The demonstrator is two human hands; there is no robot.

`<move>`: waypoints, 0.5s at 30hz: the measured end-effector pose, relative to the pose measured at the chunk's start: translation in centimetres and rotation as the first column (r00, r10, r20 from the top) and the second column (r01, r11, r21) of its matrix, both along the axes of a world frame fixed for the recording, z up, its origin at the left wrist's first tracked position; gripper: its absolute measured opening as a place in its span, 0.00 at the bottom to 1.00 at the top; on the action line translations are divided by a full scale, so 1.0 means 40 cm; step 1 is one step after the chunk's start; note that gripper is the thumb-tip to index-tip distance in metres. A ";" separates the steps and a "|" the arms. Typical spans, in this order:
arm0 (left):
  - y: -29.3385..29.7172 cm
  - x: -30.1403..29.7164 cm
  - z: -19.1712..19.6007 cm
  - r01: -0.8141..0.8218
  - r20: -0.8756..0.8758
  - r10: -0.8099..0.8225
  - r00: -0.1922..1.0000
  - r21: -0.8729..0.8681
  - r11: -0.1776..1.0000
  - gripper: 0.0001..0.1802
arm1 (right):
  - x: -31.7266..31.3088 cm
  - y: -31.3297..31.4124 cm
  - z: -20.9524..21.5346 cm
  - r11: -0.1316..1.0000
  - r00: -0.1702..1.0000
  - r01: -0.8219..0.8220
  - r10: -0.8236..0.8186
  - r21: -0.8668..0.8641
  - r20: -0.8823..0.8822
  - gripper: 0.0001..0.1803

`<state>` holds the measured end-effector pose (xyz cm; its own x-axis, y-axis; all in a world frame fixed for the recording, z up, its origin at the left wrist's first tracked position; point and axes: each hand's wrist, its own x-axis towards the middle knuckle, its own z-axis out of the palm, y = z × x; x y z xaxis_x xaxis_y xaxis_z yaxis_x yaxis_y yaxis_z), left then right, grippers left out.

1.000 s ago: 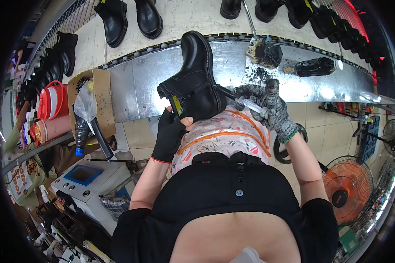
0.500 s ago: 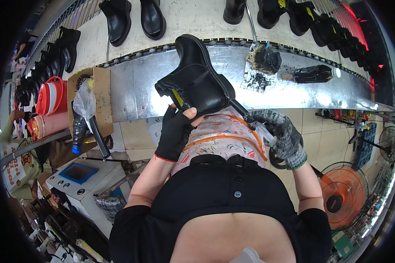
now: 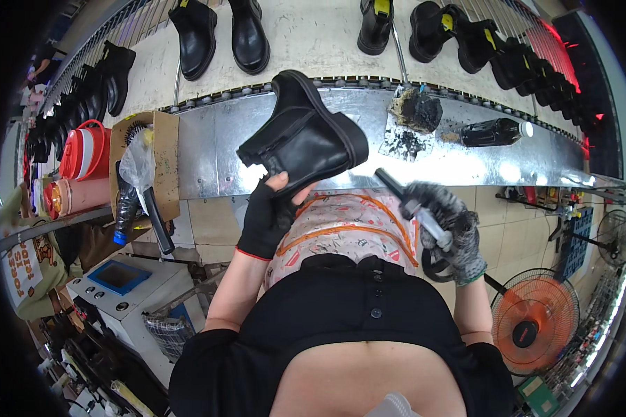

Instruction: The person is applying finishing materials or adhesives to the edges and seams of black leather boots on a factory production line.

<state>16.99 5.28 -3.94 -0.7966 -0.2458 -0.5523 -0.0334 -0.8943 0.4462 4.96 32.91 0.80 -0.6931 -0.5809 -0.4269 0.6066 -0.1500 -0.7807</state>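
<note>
Tool point(image 3: 390, 182) moved off boot point(image 3: 302, 142); curled right hand point(image 3: 445, 226) clasps it, left hand point(image 3: 266, 221) pinches boot.

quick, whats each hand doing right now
Left hand: closed, holding a black boot by its shaft.
Right hand: closed, holding a slim tool with a dark end.

Room lies between box point(image 3: 165, 163) and boot point(image 3: 309, 139); blackened lump point(image 3: 421, 112) and bottle point(image 3: 490, 133) obstruct farther right.

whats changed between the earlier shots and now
The right hand drew the slim tool away from the black boot, down and right; the boot turned, its heel swinging up and right. Neither was let go: the left hand still grips the boot. The dark bottle stayed on the metal ledge.
</note>
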 end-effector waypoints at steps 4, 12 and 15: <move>-0.060 0.041 -0.065 0.073 0.079 -0.069 0.995 -0.049 0.996 0.30 | -0.058 -0.050 -0.027 0.992 0.965 0.077 -0.049 0.100 -0.256 0.35; -0.148 -0.087 -0.056 0.292 0.188 -0.231 0.954 -0.437 0.851 0.27 | -0.014 -0.062 -0.318 0.932 0.943 0.332 -0.334 0.147 -0.010 0.17; -0.219 -0.237 -0.072 0.279 0.152 -0.235 0.960 -0.579 0.766 0.28 | -0.030 -0.087 -0.357 0.891 0.910 0.408 -0.379 0.201 -0.170 0.16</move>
